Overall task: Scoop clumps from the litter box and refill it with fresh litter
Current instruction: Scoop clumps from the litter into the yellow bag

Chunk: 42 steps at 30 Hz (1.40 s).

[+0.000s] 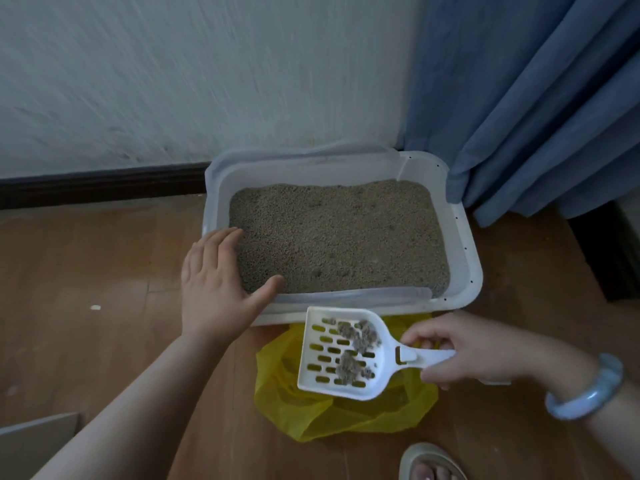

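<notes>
A white litter box [465, 251] full of grey-brown litter [339, 237] stands on the wooden floor against the wall. My left hand [218, 285] lies flat with straight fingers on the box's front left corner, the thumb along the front rim. My right hand [467, 348] grips the handle of a white slotted scoop [341, 355]. The scoop holds several grey clumps [356, 341] and hovers over an open yellow plastic bag [301, 407] lying in front of the box.
A blue curtain [540, 98] hangs at the right, touching the box's back right corner. A dark skirting board [100, 185] runs along the white wall. A sandalled foot [433, 462] shows at the bottom edge. A grey flat object [34, 441] sits at bottom left.
</notes>
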Available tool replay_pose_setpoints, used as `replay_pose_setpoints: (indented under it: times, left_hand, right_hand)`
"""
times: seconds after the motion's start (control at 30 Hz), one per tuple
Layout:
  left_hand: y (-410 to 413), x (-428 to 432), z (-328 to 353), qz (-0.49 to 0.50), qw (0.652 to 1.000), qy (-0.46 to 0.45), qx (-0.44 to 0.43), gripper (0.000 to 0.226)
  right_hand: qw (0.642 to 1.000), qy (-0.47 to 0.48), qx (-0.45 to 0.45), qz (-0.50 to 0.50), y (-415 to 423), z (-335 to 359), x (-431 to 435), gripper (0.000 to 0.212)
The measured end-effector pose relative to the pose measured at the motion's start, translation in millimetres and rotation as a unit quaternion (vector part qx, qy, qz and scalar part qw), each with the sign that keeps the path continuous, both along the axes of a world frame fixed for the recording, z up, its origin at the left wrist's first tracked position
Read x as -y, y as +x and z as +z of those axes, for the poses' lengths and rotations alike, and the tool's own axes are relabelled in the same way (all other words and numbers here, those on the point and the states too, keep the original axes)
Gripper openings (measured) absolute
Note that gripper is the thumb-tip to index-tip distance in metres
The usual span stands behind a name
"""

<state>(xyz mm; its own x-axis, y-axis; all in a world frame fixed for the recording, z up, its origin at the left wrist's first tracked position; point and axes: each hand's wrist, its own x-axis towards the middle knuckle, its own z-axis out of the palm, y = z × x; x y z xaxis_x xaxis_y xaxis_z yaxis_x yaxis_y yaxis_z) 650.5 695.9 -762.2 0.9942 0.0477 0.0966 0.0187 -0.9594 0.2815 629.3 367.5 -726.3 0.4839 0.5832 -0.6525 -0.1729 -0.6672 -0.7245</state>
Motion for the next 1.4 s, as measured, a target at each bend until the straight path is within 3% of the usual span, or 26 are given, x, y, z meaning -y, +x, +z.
replay_pose_setpoints:
  times: [0.4,0.67,0.9,1.1,1.27,1.4]
  left_hand:
    - [1,0,-3,0.002,1.000,0.007,0.016,0.084]
    - [2,-1,-4,-0.001,1.000,0.005,0.019,0.084]
    - [1,-1,-5,0.001,1.000,0.008,0.022,0.084]
    - [2,0,-4,0.001,1.000,0.008,0.020,0.085]
    - [2,0,-3,0.003,1.000,0.002,0.022,0.086]
    - [2,-1,-4,0.002,1.000,0.005,0.018,0.085]
  right_hand:
    - [0.986,-0.108,0.104,0.076,-13,-54,6,0.029]
    - [0.991,-0.047,0.126,0.009,-25,-61,9,0.022]
    - [0.982,-0.028,0.164,-0.093,-31,-64,16,0.031]
    - [0.972,-0.028,0.220,-0.078,-33,-60,16,0.033]
    - [0.974,0.016,0.188,-0.122,-31,-46,15,0.030]
    - [0.975,0.089,0.094,-0.183,-25,-29,12,0.026]
